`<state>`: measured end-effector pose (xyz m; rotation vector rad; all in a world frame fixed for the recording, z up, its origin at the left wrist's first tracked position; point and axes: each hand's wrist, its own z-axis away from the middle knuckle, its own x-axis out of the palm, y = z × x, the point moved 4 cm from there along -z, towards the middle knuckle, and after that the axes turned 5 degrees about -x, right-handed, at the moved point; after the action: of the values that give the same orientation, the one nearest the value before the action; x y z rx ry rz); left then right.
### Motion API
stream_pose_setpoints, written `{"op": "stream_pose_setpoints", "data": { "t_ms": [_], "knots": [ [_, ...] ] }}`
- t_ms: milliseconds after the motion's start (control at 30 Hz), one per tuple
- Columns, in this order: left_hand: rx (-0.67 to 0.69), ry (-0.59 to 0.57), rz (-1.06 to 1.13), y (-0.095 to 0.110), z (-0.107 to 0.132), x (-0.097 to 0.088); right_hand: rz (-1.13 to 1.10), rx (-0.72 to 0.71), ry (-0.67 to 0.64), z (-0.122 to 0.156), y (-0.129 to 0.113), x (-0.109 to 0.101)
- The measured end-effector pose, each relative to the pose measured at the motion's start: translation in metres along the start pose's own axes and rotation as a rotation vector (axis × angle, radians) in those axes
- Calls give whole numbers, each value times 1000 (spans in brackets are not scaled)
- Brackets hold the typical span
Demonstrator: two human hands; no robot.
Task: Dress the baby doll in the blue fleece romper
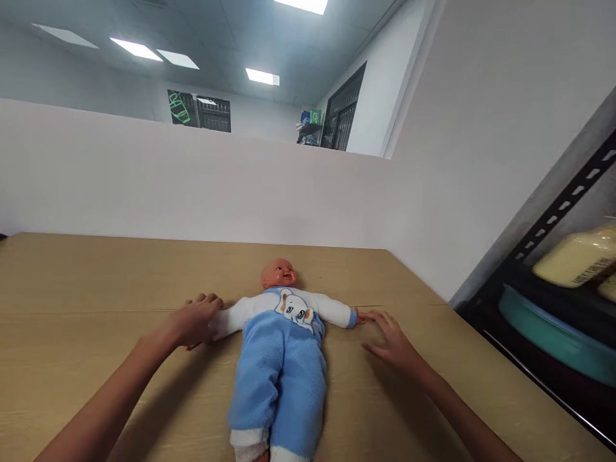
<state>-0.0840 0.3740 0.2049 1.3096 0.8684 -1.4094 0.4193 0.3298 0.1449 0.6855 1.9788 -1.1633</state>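
Note:
A baby doll [283,359] lies on its back on the wooden table [120,276], head toward the wall and arms spread wide. It wears fuzzy blue overalls with a cartoon animal face on the chest and white sleeves. My left hand [199,319] is closed over the end of the sleeve on the left, covering its cuff. On the other side, my right hand [389,340] is open, thumb apart, with its fingertips touching the doll's small hand [362,317] beyond the blue cuff. The doll's feet are partly cut off by the lower picture edge.
A low white partition [216,186] rises behind the table, joining a white wall [462,160] on the right. Beside the table at right stands a black metal rack [543,228] with a teal basin [553,333] and a pale yellow bottle [575,260].

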Motion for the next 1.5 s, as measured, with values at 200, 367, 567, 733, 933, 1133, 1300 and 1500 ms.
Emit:
{"op": "stream_pose_setpoints", "data": {
  "t_ms": [200, 367, 567, 733, 933, 1133, 1300, 1500],
  "knots": [
    [458, 346, 232, 114, -4, -36, -162, 127, 142, -23, 25, 16],
    [561, 304, 111, 190, -39, -10, -309, 106, 123, -48, 9, 10],
    [591, 321, -6, 199, -54, 10, -422, -46, 132, -54, -41, -13],
    [798, 457, 26, 191, -41, 5, -338, -198, 121, -73, -76, 7],
    [865, 547, 167, 175, -28, 4, -407, -193, 123, -81, -102, 49],
    [538, 422, 679, 168, -50, -4, -537, -133, 71, -58, -112, 63],
    [470, 300, 752, 171, -66, 4, -989, 184, 195, -47, -91, 95],
    [466, 264, 672, 171, -71, 13, -1124, 402, 276, -57, -68, 120]
  ]
}}
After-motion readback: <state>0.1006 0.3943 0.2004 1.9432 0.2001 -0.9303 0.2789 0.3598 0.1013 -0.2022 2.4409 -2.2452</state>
